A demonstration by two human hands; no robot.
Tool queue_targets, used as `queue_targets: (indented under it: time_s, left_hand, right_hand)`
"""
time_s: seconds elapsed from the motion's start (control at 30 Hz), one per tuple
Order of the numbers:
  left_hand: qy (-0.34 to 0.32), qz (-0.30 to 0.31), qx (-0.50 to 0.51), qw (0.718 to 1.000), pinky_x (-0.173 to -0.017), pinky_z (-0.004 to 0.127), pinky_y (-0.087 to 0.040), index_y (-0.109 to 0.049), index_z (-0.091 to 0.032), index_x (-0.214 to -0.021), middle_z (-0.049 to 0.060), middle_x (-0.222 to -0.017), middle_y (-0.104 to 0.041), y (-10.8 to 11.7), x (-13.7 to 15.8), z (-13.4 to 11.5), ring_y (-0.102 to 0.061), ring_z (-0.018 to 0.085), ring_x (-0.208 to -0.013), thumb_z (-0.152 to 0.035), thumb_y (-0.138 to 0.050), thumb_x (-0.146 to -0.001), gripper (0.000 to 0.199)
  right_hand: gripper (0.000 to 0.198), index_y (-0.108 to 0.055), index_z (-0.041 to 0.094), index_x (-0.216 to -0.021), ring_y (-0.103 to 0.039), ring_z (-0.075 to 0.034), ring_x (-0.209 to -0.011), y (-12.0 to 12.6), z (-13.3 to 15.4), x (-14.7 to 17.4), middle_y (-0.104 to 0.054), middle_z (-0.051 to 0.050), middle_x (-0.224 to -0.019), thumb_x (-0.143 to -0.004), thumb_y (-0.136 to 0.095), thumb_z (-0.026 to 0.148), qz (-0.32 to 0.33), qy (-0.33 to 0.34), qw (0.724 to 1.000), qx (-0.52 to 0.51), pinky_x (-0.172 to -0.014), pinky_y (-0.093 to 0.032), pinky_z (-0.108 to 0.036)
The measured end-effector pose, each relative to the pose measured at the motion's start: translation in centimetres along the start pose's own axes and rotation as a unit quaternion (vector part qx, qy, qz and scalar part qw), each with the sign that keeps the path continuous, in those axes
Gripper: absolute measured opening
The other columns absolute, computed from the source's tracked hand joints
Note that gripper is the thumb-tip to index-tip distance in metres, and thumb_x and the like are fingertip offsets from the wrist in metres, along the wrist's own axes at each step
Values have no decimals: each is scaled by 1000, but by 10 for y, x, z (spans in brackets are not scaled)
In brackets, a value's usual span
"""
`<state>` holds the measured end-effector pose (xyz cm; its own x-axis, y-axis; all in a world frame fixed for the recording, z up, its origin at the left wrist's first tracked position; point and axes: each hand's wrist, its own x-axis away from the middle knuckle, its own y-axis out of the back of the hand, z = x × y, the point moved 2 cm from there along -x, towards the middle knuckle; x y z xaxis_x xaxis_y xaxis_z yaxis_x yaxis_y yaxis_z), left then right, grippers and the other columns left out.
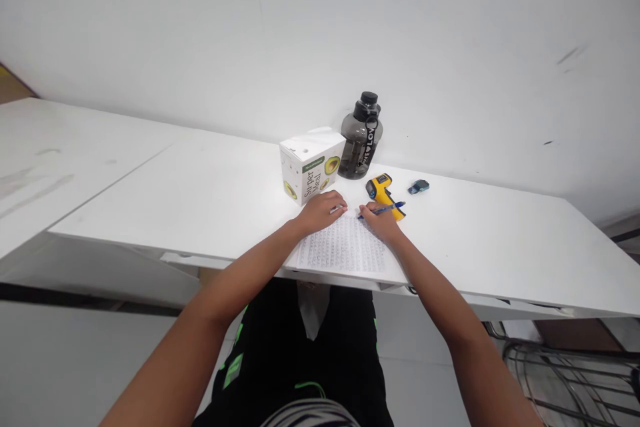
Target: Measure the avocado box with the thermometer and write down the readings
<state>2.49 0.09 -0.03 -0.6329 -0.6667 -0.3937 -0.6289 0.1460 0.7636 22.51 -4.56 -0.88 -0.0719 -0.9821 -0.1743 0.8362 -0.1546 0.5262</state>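
My left hand point(320, 211) lies on the top left of a sheet of paper point(343, 253) filled with rows of small handwriting. Its fingers are loosely bent, with a gap between thumb and forefinger. A blue pen point(387, 209) is gripped in my right hand point(379, 220), its tip at the paper's upper part. Just behind that hand is a yellow infrared thermometer gun point(384, 192), partly covered by the hand and pen. Beyond my left hand stands a white carton point(313, 163) printed with avocados.
A dark translucent water bottle point(361, 137) stands behind the carton, close to the wall point(450, 47). On the right of the white table point(500, 233) lies a small dark bluish object point(419, 186). Metal chair frames point(575, 373) are at the lower right.
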Motion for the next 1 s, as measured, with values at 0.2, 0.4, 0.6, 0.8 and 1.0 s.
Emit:
queue_targets:
  time_s: [0.2,0.4,0.6,0.8,1.0]
  left_hand:
    - [4,5,1,1000,-74,31,-49,-71,-19,-101,5,-107,-70,0,0,-1,-65,16,-85,-32,-53,-96,23]
    - [8,6,4,1000,-75,31,-50,-71,-20,-101,4,-107,-70,0,0,-1,-65,16,-86,-33,-53,-96,23]
    - [9,8,0,1000,-74,31,-50,-72,-21,-101,4,-107,-70,0,-1,0,-65,16,-85,-33,-52,-96,23]
    - [7,9,0,1000,-75,30,-49,-72,-20,-101,5,-106,-70,0,0,-2,-65,16,-84,-33,-52,-96,24]
    - [6,10,1,1000,-75,31,-49,-72,-20,-100,4,-106,-70,-1,-1,-1,-65,16,-84,-31,-52,-95,23]
  right_hand:
    - [36,-54,23,-56,-53,-18,-67,1,2,1,-54,0,-57,-82,-53,48,3,1,1000,-6,-68,-42,-32]
    - [35,-55,23,-57,-55,-19,-70,2,3,1,-59,-1,-61,-82,-53,48,-10,-7,1000,4,-70,-42,-33]
    - [36,-54,23,-57,-57,-20,-72,1,1,1,-59,-2,-62,-83,-52,49,2,-7,1000,5,-71,-43,-33]
    - [36,-50,23,-57,-54,-19,-69,1,0,0,-56,0,-61,-83,-51,48,-11,-5,1000,12,-70,-42,-33]
    - [37,-45,24,-56,-52,-18,-69,1,0,1,-53,0,-60,-84,-50,48,-15,10,1000,16,-71,-41,-32]
